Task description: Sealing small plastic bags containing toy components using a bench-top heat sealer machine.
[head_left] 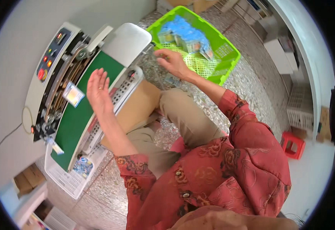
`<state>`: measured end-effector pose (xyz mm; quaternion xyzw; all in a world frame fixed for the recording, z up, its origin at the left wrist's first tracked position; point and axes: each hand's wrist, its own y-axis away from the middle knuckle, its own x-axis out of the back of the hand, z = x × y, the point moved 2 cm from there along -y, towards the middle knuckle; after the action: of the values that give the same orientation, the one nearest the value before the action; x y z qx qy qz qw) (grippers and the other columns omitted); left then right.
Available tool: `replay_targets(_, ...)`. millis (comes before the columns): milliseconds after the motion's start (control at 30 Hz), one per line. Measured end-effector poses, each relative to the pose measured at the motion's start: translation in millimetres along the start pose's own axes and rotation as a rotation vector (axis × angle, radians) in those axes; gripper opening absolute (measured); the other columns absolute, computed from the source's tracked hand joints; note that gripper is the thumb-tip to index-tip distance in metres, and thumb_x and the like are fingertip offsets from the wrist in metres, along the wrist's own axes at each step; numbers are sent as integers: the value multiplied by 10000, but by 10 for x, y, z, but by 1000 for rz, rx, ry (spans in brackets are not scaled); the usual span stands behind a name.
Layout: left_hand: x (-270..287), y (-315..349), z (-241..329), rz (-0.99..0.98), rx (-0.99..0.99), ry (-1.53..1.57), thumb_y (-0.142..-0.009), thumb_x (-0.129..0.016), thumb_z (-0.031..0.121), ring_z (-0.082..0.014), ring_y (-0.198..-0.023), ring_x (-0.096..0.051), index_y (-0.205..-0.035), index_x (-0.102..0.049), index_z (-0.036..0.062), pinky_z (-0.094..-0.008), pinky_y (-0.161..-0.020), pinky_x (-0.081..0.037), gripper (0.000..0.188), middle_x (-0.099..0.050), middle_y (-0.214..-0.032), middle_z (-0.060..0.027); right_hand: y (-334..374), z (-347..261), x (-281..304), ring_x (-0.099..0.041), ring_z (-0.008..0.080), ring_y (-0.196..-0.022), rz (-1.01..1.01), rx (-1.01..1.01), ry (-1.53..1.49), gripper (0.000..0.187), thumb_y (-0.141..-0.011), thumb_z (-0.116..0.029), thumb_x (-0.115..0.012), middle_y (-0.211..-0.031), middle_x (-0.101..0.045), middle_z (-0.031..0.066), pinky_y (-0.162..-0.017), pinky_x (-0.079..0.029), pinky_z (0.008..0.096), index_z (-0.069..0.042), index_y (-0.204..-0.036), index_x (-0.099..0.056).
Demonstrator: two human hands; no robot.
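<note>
My left hand (pixel 99 91) hovers over the green conveyor belt (pixel 74 119), its fingers stretched out and nothing in them. Beside it, toward the rollers, a flat white-and-blue packet (pixel 74 94) lies on the belt. A second small packet (pixel 55 146) is at the belt's near-left end. My right hand (pixel 173 64) is held out past the silver end plate (pixel 127 42), close to the left side of a bright green basket (pixel 232 61). Its fingers are loosely bent and apart, with nothing visible between them. Several blue packets (pixel 188 36) are heaped inside the basket.
A control panel (pixel 52 53) with lit buttons runs along the machine's far side. White crates (pixel 65 180) sit below the belt, next to brown cardboard (pixel 140 101) by my knees. On the right stand a red stool (pixel 293 145) and a white crate (pixel 301 106).
</note>
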<state>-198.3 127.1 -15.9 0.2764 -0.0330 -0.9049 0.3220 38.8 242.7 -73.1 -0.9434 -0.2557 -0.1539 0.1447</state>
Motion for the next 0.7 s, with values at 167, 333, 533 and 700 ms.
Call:
replay_targets(167, -89, -2, -74, -42, 36, -68, -842, -547, 158, -184, -960, -530, -1099, -491, 2, -298, -859, -417, 306, -544, -1077, -112, 763, 896, 898, -563, 330, -850, 172, 71, 727, 451, -740, -226, -626, -1050, -541, 192, -745, -455, 403, -7, -1108, -483)
replay_targets(333, -134, -29, -145, -58, 82, -140, -864, -501, 152, -205, -1020, -508, -1149, -458, -4, -328, -914, -391, 328, -517, -1131, -122, 1235, 1205, 1252, -562, 360, -883, -356, -368, 687, 555, -767, -393, -587, -996, -567, 223, -758, -449, 413, 0, -1137, -460)
replay_targets(533, -236, -29, -215, -87, 81, -202, -864, -503, 159, -209, -1009, -513, -1150, -459, -3, -324, -900, -402, 332, -519, -1124, -122, 1458, 1160, 1152, -548, 369, -883, -297, -332, 527, 560, -770, -415, -573, -957, -573, 219, -750, -439, 418, -9, -1137, -457)
replay_targets(700, -419, -4, -343, -93, 124, -201, -841, -545, 142, -210, -980, -528, -1129, -467, -19, -315, -865, -429, 339, -527, -1101, -131, 1387, 1045, 863, -558, 386, -773, -184, -255, 623, 585, -752, -319, -602, -862, -577, 230, -671, -447, 443, -8, -1189, -371)
